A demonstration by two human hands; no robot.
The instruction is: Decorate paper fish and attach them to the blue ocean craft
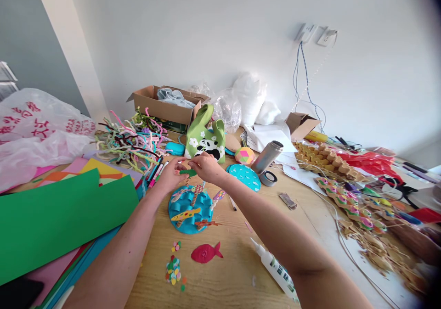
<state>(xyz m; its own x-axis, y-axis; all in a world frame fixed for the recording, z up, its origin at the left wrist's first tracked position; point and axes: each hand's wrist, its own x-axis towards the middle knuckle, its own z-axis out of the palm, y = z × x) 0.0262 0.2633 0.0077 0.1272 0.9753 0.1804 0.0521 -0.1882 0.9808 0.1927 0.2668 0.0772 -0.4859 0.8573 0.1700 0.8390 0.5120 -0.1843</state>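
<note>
Both my hands meet above the craft disc, fingertips close together. My left hand [172, 175] pinches a small green paper piece [189, 173], which shows below the fingers. Beside it, my right hand [207, 167] has its fingers pinched together, and what is between them is hidden. Just under the hands lies a blue disc [173, 221] with looped blue strips and small decorated fish, among them a yellow spotted fish [186, 215]. Nearer to me are a red paper fish [206, 253] and a pile of coloured paper dots [173, 271]. A white glue bottle [276, 270] lies partly under my right forearm.
Green paper sheets [58, 221] are stacked at left, with fuzzy pipe cleaners [132, 139] behind. A green panda bag [206, 139], a metal flask [268, 156] and a light-blue spotted disc [244, 176] stand or lie beyond my hands. Egg cartons [330, 162] lie at right, near another person's arm [413, 240].
</note>
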